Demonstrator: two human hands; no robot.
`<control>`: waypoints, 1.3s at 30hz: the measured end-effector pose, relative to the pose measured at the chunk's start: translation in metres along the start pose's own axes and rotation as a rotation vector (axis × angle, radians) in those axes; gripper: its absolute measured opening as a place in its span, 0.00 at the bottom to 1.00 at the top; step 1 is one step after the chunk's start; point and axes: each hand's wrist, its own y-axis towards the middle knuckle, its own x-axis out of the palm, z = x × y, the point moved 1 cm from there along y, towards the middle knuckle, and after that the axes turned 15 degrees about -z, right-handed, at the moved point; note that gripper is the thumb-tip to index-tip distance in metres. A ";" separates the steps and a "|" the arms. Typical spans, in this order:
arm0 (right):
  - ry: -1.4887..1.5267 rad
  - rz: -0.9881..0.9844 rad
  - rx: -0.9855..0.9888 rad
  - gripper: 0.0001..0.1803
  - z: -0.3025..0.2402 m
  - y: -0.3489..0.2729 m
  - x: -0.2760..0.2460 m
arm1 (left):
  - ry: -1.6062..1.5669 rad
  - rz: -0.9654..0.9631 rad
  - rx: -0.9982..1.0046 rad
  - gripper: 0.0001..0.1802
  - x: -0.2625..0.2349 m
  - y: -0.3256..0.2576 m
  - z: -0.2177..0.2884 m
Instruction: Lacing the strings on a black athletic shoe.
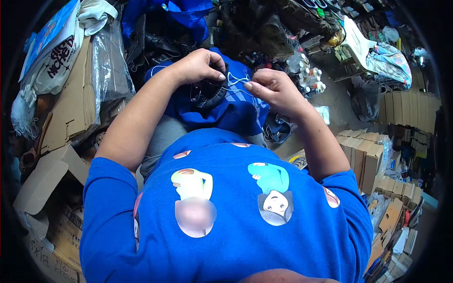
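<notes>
A black shoe-like piece (211,98), dark and partly hidden, rests on the blue cloth (236,113) over my lap. My left hand (200,67) is at its upper edge, thumb and fingers closed on it. A thin white cord (233,88) runs in loose loops from the black piece across to my right hand (273,89). There the thumb and curled fingers pinch the cord. Both hands are held a short way apart, and the cord spans the gap between them.
Flattened cardboard (78,96) and plastic wrap stand on the left, with an open carton (52,177) below. Several white bottles (311,78) stand right of my hands. Stacked boxes (361,153) and a white chair (356,45) are farther right. Dark shoes (277,128) lie beside the cloth.
</notes>
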 end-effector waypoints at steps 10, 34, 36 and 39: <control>-0.450 0.020 -0.067 0.09 0.020 0.023 0.000 | -0.024 -0.143 0.007 0.17 -0.012 -0.005 0.005; -0.494 -0.045 -0.037 0.11 0.014 0.034 -0.004 | -0.063 -0.167 0.061 0.12 -0.017 0.015 -0.004; -0.519 -0.063 -0.049 0.11 0.016 0.038 -0.003 | -0.034 -0.177 0.063 0.12 -0.017 0.017 -0.005; -0.446 -0.092 -0.055 0.11 0.028 0.040 -0.008 | 0.023 -0.195 0.072 0.12 -0.018 0.016 -0.002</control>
